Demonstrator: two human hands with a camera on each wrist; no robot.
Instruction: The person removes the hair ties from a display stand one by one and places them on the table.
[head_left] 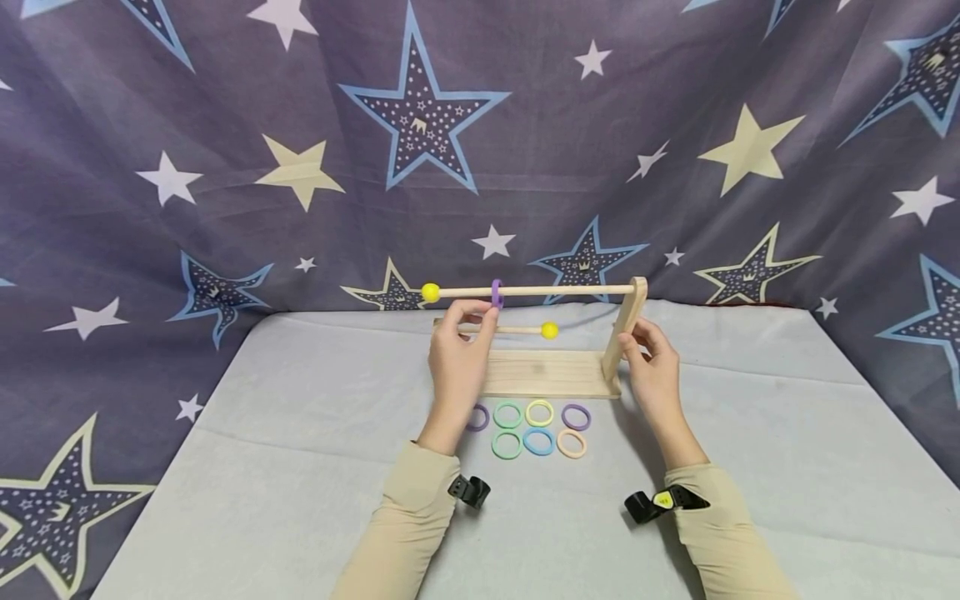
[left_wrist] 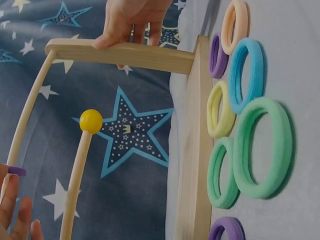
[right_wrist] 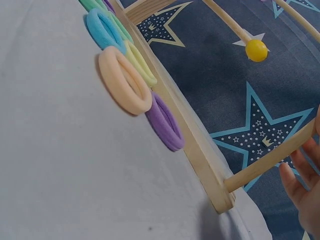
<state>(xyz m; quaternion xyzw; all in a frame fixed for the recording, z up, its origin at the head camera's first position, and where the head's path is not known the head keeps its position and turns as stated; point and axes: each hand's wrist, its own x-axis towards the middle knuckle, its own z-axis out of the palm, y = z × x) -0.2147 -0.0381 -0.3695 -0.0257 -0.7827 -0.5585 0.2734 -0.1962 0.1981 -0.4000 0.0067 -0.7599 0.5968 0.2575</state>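
A wooden stand point(head_left: 547, 373) carries a long upper rod point(head_left: 570, 291) and a shorter lower rod point(head_left: 517, 330), each tipped with a yellow ball. Threaded on the upper rod is a purple ring point(head_left: 497, 293), which my left hand point(head_left: 457, 358) pinches at its lower edge between thumb and fingertips. That hand covers the stand's left end and part of the lower rod. On the other side, my right hand point(head_left: 657, 371) grips the tall upright post point(head_left: 626, 329), thumb on the front and fingers behind, as the left wrist view point(left_wrist: 132, 25) of this hand also shows.
In front of the base lie several soft rings in two rows: green point(head_left: 507, 444), blue point(head_left: 539, 441), peach point(head_left: 572, 443), yellow point(head_left: 539, 412) and purple point(head_left: 576, 417) among them. A star-patterned cloth point(head_left: 420, 217) hangs behind the pale table point(head_left: 300, 500).
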